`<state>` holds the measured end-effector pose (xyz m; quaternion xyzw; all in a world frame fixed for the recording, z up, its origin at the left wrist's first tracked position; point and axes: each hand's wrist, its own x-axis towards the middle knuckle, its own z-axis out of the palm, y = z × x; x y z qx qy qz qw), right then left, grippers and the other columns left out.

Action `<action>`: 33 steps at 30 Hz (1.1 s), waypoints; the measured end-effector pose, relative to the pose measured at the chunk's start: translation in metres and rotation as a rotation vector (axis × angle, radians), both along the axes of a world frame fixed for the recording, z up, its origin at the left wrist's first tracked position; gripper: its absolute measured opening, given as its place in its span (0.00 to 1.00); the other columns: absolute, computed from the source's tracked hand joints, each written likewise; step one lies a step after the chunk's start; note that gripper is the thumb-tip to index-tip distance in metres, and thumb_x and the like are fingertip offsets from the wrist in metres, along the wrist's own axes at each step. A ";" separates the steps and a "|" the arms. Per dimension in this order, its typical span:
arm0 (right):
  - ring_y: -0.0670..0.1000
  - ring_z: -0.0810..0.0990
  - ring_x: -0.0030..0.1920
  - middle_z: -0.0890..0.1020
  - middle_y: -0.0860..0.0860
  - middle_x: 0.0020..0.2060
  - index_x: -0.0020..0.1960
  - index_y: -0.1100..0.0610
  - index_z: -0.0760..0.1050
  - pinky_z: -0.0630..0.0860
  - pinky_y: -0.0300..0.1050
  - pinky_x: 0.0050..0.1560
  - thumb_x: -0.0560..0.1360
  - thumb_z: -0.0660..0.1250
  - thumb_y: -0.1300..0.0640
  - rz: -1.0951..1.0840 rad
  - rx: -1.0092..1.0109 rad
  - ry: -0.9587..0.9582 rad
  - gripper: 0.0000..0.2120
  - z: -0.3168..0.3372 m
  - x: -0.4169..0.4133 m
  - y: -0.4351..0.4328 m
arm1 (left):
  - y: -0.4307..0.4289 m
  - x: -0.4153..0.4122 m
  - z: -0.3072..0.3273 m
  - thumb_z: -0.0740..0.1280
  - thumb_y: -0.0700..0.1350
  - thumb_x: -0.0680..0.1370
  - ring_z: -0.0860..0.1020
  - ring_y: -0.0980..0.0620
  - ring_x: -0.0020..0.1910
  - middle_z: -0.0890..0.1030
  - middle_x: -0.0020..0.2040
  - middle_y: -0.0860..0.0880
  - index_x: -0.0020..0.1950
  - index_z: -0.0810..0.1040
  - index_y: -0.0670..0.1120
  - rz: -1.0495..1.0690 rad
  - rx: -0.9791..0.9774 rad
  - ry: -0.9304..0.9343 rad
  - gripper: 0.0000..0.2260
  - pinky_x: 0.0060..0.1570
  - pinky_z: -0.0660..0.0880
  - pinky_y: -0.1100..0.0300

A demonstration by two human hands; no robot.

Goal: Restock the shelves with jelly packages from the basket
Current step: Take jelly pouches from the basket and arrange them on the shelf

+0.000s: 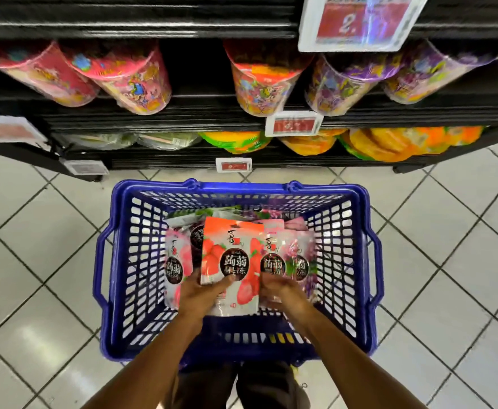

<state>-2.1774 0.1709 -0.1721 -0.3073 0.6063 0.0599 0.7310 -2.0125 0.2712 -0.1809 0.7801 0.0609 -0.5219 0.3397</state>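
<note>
A blue plastic basket (pixel 124 261) stands on the tiled floor in front of the shelves. Inside it lie several red-and-pink jelly packages with a black round label. My left hand (pixel 203 293) grips the bottom edge of the front strawberry jelly package (pixel 230 246), thumb on its face, lifted slightly above the pile. My right hand (pixel 280 290) has its fingers closed on the lower edge of a pink jelly package (pixel 274 255) to the right. Further packages (pixel 175 261) lie at the left and back, partly hidden.
Black shelves (pixel 153 119) rise directly behind the basket. Tubs of colourful sweets (pixel 135 81) fill the middle shelf; orange and green bags (pixel 389 143) sit on the lowest one. White price tags (pixel 293 123) hang from the shelf edges. Pale floor tiles (pixel 35 261) surround the basket.
</note>
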 end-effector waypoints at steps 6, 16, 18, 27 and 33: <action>0.45 0.80 0.36 0.83 0.46 0.37 0.55 0.55 0.79 0.74 0.38 0.35 0.76 0.70 0.57 0.205 -0.368 0.486 0.08 -0.034 -0.019 -0.003 | 0.002 0.012 -0.009 0.78 0.41 0.68 0.80 0.53 0.42 0.83 0.43 0.50 0.51 0.81 0.42 0.032 0.085 -0.190 0.14 0.46 0.76 0.65; 0.47 0.81 0.41 0.83 0.45 0.39 0.39 0.53 0.78 0.76 0.38 0.37 0.68 0.78 0.50 0.339 -0.176 0.525 0.11 -0.048 -0.009 -0.007 | 0.006 -0.002 -0.015 0.75 0.35 0.68 0.78 0.38 0.55 0.79 0.56 0.39 0.63 0.72 0.38 -0.260 0.128 -0.575 0.25 0.49 0.75 0.51; 0.50 0.83 0.41 0.85 0.50 0.41 0.49 0.58 0.78 0.78 0.40 0.38 0.72 0.75 0.56 0.126 -0.187 0.350 0.09 -0.041 -0.007 -0.002 | 0.004 -0.010 -0.012 0.76 0.35 0.67 0.72 0.40 0.61 0.74 0.61 0.39 0.67 0.68 0.37 -0.331 0.075 -0.767 0.31 0.58 0.70 0.51; 0.50 0.78 0.35 0.85 0.61 0.41 0.51 0.68 0.78 0.74 0.36 0.34 0.76 0.69 0.57 -0.011 -0.074 -0.083 0.13 -0.004 0.008 0.007 | -0.020 -0.011 -0.002 0.73 0.53 0.73 0.78 0.65 0.38 0.79 0.42 0.59 0.51 0.77 0.53 -0.079 -0.098 0.087 0.11 0.37 0.72 0.70; 0.59 0.78 0.60 0.79 0.57 0.60 0.68 0.61 0.69 0.75 0.56 0.62 0.78 0.67 0.51 0.098 -0.281 0.635 0.23 -0.049 -0.011 -0.011 | -0.013 -0.005 -0.022 0.73 0.42 0.75 0.79 0.51 0.47 0.82 0.50 0.49 0.58 0.79 0.44 -0.069 -0.033 -0.184 0.13 0.47 0.75 0.62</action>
